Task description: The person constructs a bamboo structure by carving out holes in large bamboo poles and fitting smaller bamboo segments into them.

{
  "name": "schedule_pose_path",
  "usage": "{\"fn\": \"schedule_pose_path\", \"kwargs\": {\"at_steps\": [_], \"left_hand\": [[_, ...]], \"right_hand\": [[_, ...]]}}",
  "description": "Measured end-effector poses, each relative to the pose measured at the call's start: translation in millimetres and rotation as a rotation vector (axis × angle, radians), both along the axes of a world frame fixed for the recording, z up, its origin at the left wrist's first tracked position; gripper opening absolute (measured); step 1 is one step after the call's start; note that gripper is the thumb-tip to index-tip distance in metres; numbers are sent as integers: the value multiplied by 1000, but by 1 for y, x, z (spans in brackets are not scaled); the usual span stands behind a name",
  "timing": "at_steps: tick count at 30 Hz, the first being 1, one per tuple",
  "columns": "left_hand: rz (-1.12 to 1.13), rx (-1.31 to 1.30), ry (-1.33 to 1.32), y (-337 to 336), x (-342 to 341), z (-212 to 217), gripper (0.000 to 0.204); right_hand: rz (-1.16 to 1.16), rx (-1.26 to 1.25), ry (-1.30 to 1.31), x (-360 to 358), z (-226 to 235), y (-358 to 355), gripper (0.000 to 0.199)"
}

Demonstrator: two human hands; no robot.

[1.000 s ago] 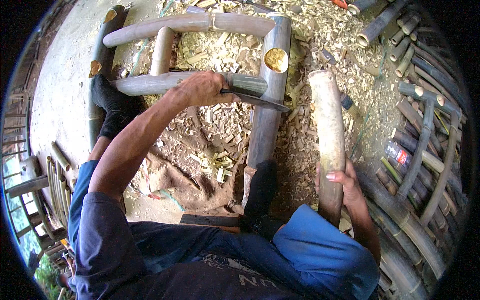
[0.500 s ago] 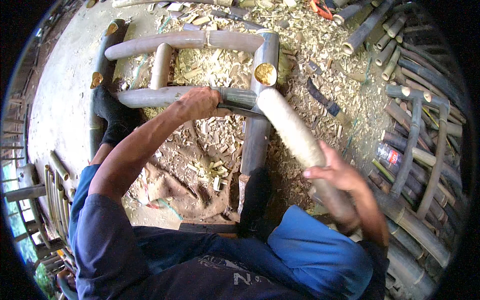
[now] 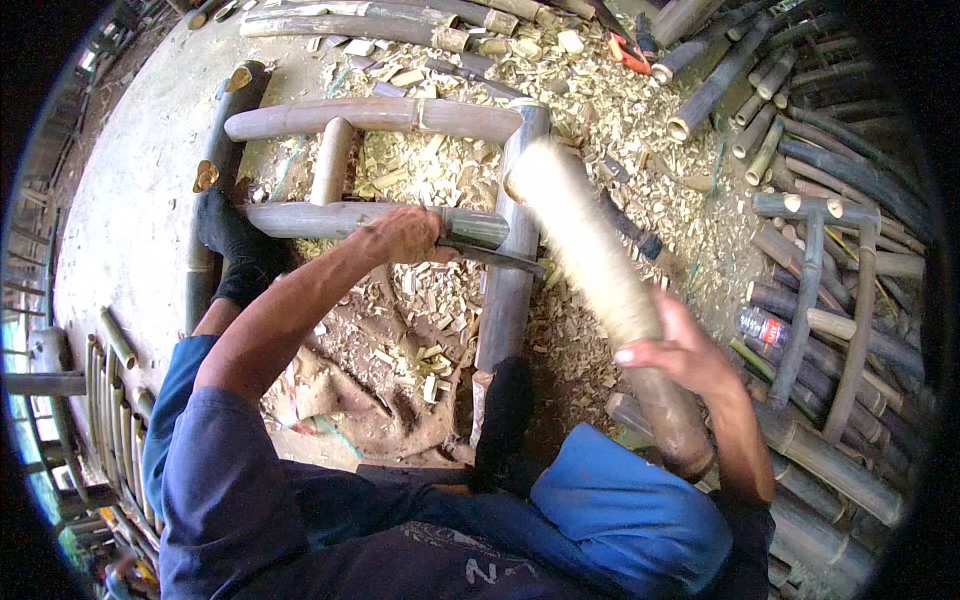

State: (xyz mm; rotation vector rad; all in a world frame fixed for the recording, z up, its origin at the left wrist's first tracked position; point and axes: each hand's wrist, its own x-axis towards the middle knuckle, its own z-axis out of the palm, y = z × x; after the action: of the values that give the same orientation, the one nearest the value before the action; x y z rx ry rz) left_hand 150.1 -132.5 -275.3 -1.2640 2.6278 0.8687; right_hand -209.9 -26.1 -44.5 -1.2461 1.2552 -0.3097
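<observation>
A bamboo frame lies before me, with two rails joined into a left post [image 3: 203,270] and a right post [image 3: 507,300]. My left hand [image 3: 400,236] is closed over the near rail [image 3: 325,220] and grips a dark-bladed knife [image 3: 500,259]. Its blade runs along the rail's end and crosses the right post; the handle is mostly hidden. My right hand [image 3: 685,345] is wrapped round a thick wooden club [image 3: 600,260], pale and blurred at its far end. That end hangs over the right post, apart from the blade.
My black-socked left foot [image 3: 240,250] braces the left post, the other foot [image 3: 503,415] the right post. Wood chips [image 3: 450,300] and sacking [image 3: 360,390] cover the ground. Bamboo poles [image 3: 830,440] and a plastic bottle [image 3: 762,326] lie at right, an orange-handled tool [image 3: 630,55] at far right.
The club's far end has moved up and away from the blade and the joint, uncovering the blade's tip. My left hand keeps its place on the rail. The whole view has shifted slightly.
</observation>
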Motion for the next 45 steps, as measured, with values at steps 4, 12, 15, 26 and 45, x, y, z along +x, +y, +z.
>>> {"fn": "schedule_pose_path", "kwargs": {"at_steps": [4, 12, 15, 26, 45], "left_hand": [[-8, -9, 76, 1, -6, 34, 71], [-40, 74, -44, -5, 4, 21, 67], [-9, 19, 4, 0, 5, 15, 65], [50, 458, -50, -6, -4, 22, 54], [-21, 166, -52, 11, -10, 32, 37]], "right_hand": [[-405, -603, 54, 15, 14, 16, 73], [-150, 111, -30, 9, 22, 1, 62], [-286, -305, -94, 11, 53, 1, 59], [-142, 145, -4, -3, 40, -4, 55], [-554, 51, -264, -45, -11, 21, 68]]}}
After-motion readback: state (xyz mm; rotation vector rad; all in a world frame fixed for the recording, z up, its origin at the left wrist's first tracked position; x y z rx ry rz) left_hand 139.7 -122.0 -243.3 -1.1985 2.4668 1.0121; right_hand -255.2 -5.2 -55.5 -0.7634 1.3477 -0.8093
